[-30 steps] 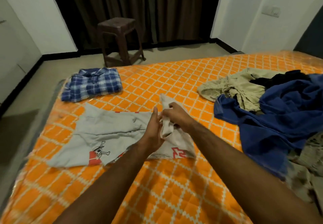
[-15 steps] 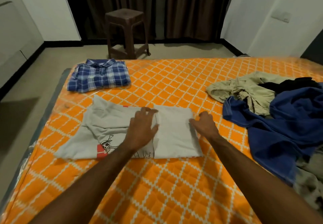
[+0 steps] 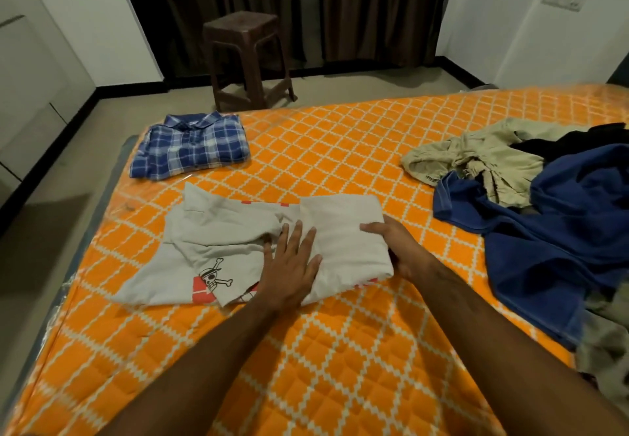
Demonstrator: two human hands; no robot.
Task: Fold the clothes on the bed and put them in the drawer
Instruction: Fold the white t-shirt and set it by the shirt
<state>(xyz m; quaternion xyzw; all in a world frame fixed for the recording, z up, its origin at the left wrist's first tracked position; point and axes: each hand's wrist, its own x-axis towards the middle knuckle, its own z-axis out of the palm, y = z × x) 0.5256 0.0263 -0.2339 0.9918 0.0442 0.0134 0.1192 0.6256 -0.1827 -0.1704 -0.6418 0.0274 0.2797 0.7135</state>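
Observation:
A light grey T-shirt (image 3: 218, 248) with a skull print lies partly folded on the orange quilted bed (image 3: 340, 149). Its right part is folded over into a flat panel. My left hand (image 3: 289, 265) presses flat on the shirt's middle with straight fingers. My right hand (image 3: 396, 246) grips the folded right edge, thumb on top and fingers tucked under the cloth. A folded blue plaid shirt (image 3: 190, 146) rests near the bed's far left corner. No drawer is in view.
A heap of unfolded clothes lies at the right: a beige garment (image 3: 476, 160), a black one (image 3: 571, 139) and a large blue one (image 3: 561, 231). A brown plastic stool (image 3: 248, 57) stands on the floor beyond the bed, before dark curtains.
A second ago both hands held a bunched sleeve above the shirt. The right part has since been laid flat, my left hand slid right and nearer, and my right hand took hold of the folded edge.

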